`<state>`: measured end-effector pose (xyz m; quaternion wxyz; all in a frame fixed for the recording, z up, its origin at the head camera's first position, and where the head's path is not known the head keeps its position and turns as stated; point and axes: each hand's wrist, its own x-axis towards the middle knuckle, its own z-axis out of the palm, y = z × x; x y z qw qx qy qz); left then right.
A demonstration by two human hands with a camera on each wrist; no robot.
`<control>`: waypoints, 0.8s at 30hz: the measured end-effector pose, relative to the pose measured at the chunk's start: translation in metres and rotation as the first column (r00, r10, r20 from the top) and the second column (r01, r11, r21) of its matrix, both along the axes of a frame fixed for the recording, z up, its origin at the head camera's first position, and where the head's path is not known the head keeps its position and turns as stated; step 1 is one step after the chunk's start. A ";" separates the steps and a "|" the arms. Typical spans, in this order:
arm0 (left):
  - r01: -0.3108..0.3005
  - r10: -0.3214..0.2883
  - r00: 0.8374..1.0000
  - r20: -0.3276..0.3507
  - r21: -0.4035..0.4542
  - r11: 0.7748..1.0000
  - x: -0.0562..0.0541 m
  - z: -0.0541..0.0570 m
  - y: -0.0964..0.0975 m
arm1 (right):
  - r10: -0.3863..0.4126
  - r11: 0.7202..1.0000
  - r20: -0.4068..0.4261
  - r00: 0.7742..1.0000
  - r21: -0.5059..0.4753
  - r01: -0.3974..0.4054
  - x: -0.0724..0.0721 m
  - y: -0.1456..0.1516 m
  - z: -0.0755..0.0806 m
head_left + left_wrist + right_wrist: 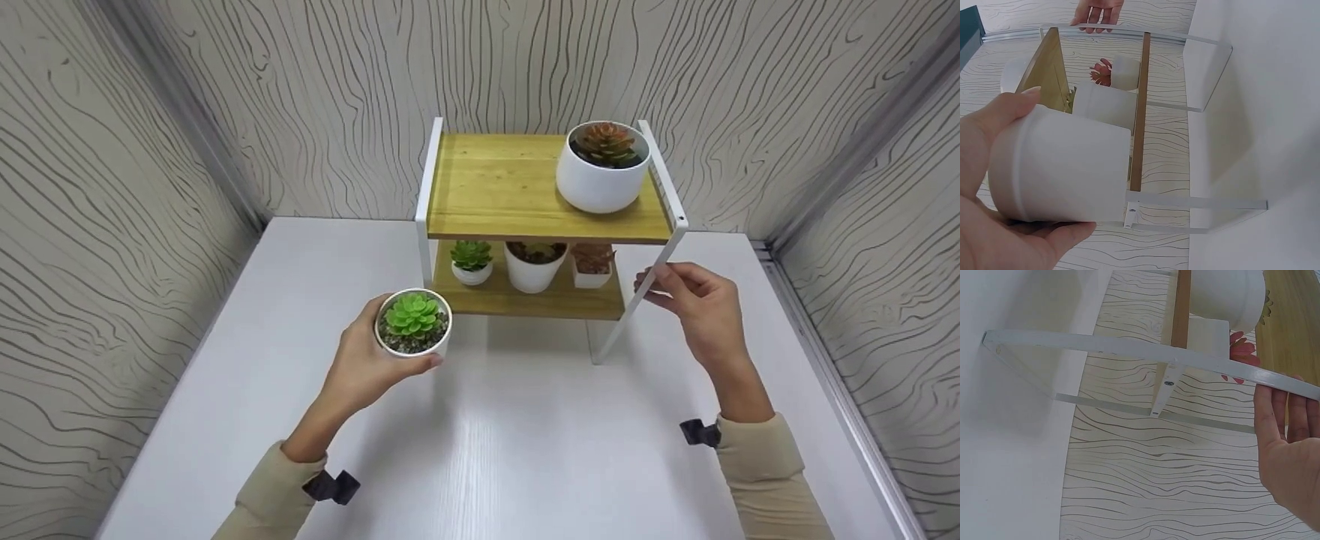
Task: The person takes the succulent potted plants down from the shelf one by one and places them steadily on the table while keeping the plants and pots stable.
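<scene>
My left hand (367, 364) holds a white pot (1072, 163) with a bright green succulent (413, 314) in grey gravel. Thumb and fingers wrap its sides, in front of the shelf's left side. My right hand (709, 311) grips the front right leg (637, 296) of a two-tier shelf with its thumb and fingers. In the right wrist view, several fingers (1266, 410) reach behind that white metal bar. On the upper wooden board (495, 180) stands a large white pot (600, 184) with a reddish succulent, at the right end.
The lower board (525, 304) bears a small green succulent (472, 255), a middle white pot (534, 274) and a square pot (592, 277) with a red plant. The shelf stands on a white table (480, 435). Wood-patterned panels (360, 97) enclose the back and sides.
</scene>
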<state>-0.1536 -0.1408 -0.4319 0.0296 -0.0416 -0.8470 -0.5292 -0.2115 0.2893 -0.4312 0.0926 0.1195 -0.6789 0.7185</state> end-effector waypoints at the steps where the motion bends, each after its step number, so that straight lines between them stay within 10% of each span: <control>1: -0.001 0.001 1.000 -0.001 -0.001 1.000 0.000 0.000 -0.001 | 0.002 1.000 -0.002 1.000 -0.003 -0.002 0.000 0.000 0.000; 24: -0.058 0.059 0.998 0.027 -0.036 0.998 -0.002 -0.017 -0.012 | 0.005 1.000 -0.016 1.000 -0.003 -0.005 0.000 0.000 0.000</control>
